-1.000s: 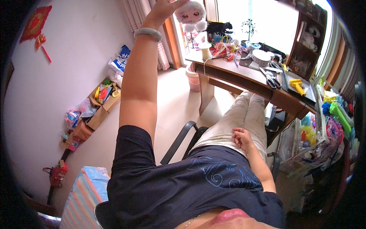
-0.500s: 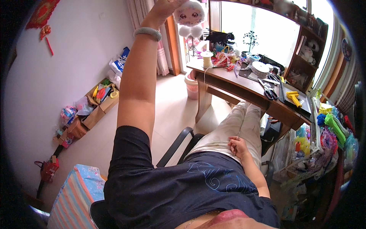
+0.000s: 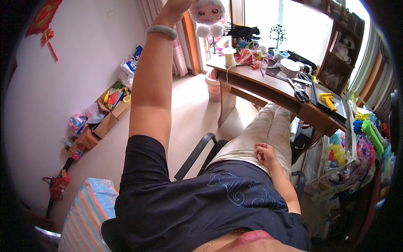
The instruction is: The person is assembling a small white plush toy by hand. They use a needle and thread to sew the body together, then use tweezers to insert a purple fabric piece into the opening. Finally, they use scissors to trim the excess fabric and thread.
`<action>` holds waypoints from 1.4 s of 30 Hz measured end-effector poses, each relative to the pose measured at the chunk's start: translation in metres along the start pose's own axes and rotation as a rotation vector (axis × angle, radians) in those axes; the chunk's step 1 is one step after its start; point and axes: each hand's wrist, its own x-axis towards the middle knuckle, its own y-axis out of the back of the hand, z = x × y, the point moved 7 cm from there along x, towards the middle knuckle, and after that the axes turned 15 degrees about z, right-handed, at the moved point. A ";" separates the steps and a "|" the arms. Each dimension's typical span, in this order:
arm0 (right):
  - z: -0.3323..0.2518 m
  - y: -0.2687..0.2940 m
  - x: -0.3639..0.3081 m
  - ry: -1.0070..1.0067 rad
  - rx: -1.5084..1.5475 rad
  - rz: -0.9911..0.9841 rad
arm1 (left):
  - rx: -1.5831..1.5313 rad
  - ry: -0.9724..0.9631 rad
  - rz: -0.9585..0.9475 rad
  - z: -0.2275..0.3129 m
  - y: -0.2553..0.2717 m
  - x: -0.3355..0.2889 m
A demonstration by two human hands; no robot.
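Observation:
Raised high at the top edge, my left hand (image 3: 178,10) is closed at the side of a fluffy white plush doll (image 3: 208,13). The doll has a round face with big brown eyes and two white pompoms below it; its top is cut off by the picture's edge, as are some of my fingers. A pale bangle circles my left wrist. My right hand (image 3: 264,154) rests over my lap, its fingers curled in together. A thin dark line shows above those fingers, and I cannot make out what is in them.
The brown desk (image 3: 260,87) carries a cream thread spool (image 3: 229,56), a white ribbon roll (image 3: 289,67), scissors (image 3: 299,93) and a yellow glue gun (image 3: 327,101). Colourful craft supplies (image 3: 369,140) fill the right side. A pink bin (image 3: 213,87) stands left of the desk; cardboard boxes (image 3: 111,119) line the wall.
The doll has shifted slightly up, so more of its top is cut off. My right hand has risen a little on the picture. The desk appears slightly further right; both grips look the same.

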 end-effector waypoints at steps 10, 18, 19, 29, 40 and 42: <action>-0.001 -0.001 -0.002 0.002 -0.056 0.029 | 0.151 0.227 0.103 -0.027 0.004 0.001; -0.002 -0.001 -0.003 -0.004 -0.042 0.026 | -0.153 0.257 -0.036 -0.002 0.000 -0.017; -0.001 -0.001 -0.003 -0.004 -0.032 0.026 | -0.154 0.197 -0.071 -0.004 -0.002 -0.015; -0.001 0.002 -0.003 0.007 -0.032 0.052 | -0.140 0.326 -0.054 -0.008 -0.014 -0.026; -0.003 -0.001 -0.004 0.013 -0.024 0.045 | -0.312 0.428 -0.134 -0.021 -0.014 -0.021; -0.003 -0.001 -0.005 0.014 -0.028 0.047 | -0.296 0.407 -0.110 -0.018 -0.017 -0.023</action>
